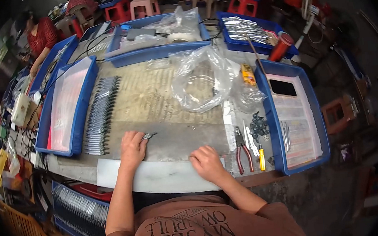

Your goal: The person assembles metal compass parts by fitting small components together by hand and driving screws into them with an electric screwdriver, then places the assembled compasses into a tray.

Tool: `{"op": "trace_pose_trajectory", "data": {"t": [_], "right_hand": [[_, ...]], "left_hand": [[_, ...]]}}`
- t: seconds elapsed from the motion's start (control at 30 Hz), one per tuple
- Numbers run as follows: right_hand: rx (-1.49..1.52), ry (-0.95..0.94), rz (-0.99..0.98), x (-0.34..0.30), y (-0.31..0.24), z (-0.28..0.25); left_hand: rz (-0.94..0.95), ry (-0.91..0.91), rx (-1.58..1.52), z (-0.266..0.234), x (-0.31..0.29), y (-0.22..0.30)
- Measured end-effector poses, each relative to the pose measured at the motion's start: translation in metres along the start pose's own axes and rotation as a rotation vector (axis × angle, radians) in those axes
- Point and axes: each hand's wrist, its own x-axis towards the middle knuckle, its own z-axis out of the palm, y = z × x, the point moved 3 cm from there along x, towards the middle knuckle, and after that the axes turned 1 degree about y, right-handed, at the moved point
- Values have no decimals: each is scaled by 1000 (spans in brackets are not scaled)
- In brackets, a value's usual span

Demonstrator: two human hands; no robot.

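My left hand (133,147) is closed near the front of the worktable, with thumb and fingers pinching a small silver metal piece with a dark end (149,135). To its left lies a long, tight row of slim silver pieces with dark ends (102,115). My right hand (207,161) rests loosely curled at the table's front edge, over a pale strip (171,174). Its fingertips are tucked under, so whatever they hold, if anything, is hidden. Between the hands and slightly farther off lie tiny bits (191,127) on the grey mat (177,139).
Right of my hands lie red-handled pliers (243,151), a yellow-handled screwdriver (261,157) and dark small parts (258,126). Blue trays (309,165) flank the table. A clear plastic bag (179,89) lies farther back. A person in red (44,37) sits at the far left.
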Motion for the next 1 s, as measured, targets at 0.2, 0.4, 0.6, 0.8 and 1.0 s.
{"op": "trace_pose_trajectory", "data": {"t": [0.2, 0.4, 0.6, 0.8, 1.0], "right_hand": [[14, -14, 21, 0, 0, 0], [17, -20, 31, 4, -1, 0], [-17, -42, 36, 4, -2, 2], [-37, -71, 27, 4, -10, -1], [-75, -84, 31, 5, -12, 0]], "left_hand": [[-11, -14, 20, -1, 0, -1], [-20, -29, 20, -2, 1, -2], [18, 49, 33, -5, -1, -2], [9, 56, 94, 1, -6, -3], [-19, 68, 86, -3, -7, -2]]}}
